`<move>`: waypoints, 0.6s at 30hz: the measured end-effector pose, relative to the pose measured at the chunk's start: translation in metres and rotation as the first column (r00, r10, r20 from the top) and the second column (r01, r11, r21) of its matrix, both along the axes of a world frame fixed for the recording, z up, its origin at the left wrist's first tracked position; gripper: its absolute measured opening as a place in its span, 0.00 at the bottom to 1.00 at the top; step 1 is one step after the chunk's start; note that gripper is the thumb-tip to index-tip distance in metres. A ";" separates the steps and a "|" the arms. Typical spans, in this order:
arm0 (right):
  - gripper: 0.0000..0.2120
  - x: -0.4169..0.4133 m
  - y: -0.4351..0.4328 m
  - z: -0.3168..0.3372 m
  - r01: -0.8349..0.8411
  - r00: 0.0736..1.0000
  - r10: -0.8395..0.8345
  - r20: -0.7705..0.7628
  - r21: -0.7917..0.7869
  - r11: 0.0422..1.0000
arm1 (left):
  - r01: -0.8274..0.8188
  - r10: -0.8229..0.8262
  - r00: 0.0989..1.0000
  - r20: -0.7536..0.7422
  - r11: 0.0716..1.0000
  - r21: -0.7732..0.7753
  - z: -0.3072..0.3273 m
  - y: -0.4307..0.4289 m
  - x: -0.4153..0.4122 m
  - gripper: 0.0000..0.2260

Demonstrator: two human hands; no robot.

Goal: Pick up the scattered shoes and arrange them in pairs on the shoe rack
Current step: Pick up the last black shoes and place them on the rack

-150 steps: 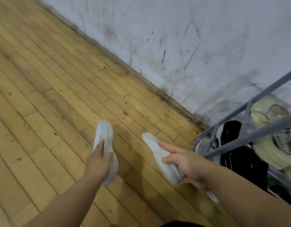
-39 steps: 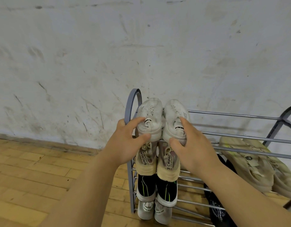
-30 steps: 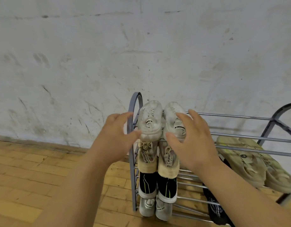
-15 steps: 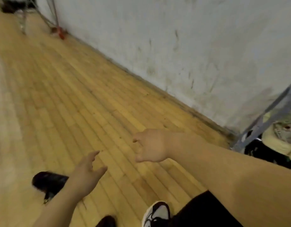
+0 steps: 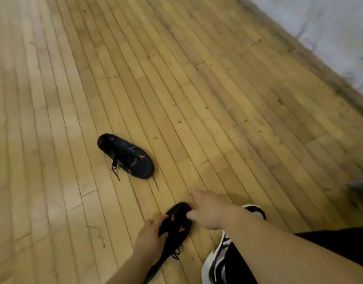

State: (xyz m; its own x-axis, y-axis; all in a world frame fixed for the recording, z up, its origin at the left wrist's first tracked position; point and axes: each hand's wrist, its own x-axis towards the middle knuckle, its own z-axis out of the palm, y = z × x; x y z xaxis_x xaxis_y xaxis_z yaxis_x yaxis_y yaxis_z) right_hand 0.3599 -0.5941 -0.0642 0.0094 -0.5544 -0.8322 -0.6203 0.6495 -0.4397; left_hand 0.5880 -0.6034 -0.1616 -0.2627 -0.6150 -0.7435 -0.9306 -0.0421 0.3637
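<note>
Near black shoe on floor: I judge it light, soft-sided; take at midsole edges. Left grip clasps its side; right grip spread open, touching it.

Bare floor lies free on every side of the far shoe, with only its loose laces trailing toward the near shoe. That one is hemmed in: the left hand grips its left edge, the right hand touches its right, and the person's white sneaker crowds just beyond. The wall stands well away.
</note>
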 end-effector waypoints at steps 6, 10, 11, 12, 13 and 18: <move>0.32 -0.015 -0.015 -0.011 0.347 0.932 -0.348 0.095 0.028 0.937 | -0.105 0.125 0.975 -0.183 0.988 0.116 0.005 -0.024 0.001 0.22; 0.31 -0.013 -0.025 -0.008 0.463 0.876 -0.455 0.161 -0.013 0.886 | -0.222 0.293 0.845 -0.447 0.953 0.206 0.037 -0.061 -0.027 0.21; 0.30 -0.012 -0.032 -0.006 0.518 0.840 -0.504 0.202 -0.017 0.855 | -0.221 0.298 0.819 -0.490 0.953 0.210 0.045 -0.070 -0.035 0.21; 0.29 -0.012 -0.039 -0.005 0.568 0.804 -0.547 0.234 -0.029 0.823 | -0.214 0.290 0.806 -0.515 0.955 0.203 0.051 -0.080 -0.042 0.22; 0.27 -0.014 -0.045 -0.002 0.608 0.777 -0.578 0.249 -0.061 0.791 | -0.196 0.268 0.804 -0.530 0.962 0.189 0.055 -0.090 -0.049 0.22; 0.28 -0.028 -0.054 -0.002 0.626 0.773 -0.623 0.116 -0.294 0.722 | -0.176 0.098 0.907 -0.409 0.972 -0.157 0.051 -0.155 -0.060 0.29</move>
State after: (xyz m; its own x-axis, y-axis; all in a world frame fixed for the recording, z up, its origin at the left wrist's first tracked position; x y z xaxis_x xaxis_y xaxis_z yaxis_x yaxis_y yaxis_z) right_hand 0.3314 -0.6485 -0.0665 -0.4228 -0.6558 -0.6254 -0.1169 0.7238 -0.6800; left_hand 0.5283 -0.7587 -0.1108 -0.4143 -0.7831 -0.4638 -0.6976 -0.0540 0.7144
